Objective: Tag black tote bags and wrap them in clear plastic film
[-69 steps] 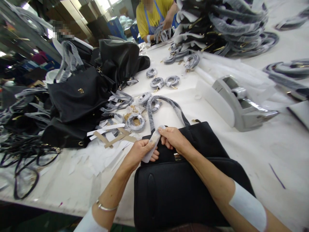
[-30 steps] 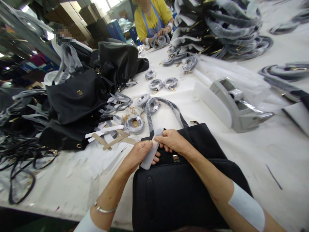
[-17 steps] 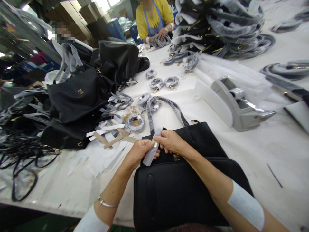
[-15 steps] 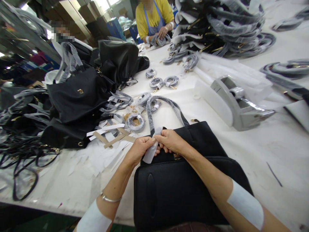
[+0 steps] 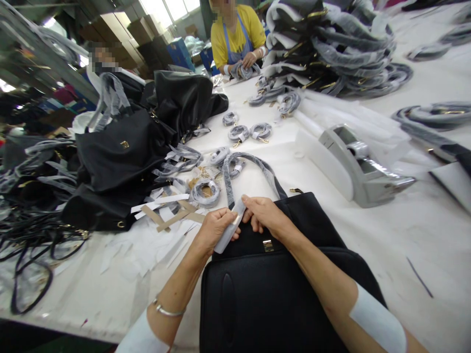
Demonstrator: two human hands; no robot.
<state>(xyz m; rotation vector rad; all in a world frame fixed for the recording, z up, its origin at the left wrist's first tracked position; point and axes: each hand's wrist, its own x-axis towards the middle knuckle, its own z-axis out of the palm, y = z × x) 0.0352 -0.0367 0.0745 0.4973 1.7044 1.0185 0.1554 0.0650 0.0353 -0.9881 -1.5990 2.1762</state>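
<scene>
A black handbag point(image 5: 279, 294) lies in front of me, its wrapped handle point(image 5: 253, 159) looping away over the table and a gold clasp point(image 5: 268, 245) on its flap. My left hand point(image 5: 217, 228) pinches a whitish translucent strip point(image 5: 230, 230) above the bag, near the handle's left base. My right hand point(image 5: 263, 215) has its thumb and forefinger at the strip's upper end, the other fingers curled below. Part of the strip is hidden behind my left fingers.
Black bags point(image 5: 121, 142) are heaped at the left, beside paper strips point(image 5: 165, 208) and coiled straps point(image 5: 205, 191). A grey tape dispenser point(image 5: 362, 166) stands at the right. Wrapped handles point(image 5: 353, 49) are piled behind. A person in yellow point(image 5: 239, 39) handles a coil across the table.
The strip has straightened between my hands. My right fingers have moved up to its top end and loosened, uncovering the gold clasp. The view has shifted slightly.
</scene>
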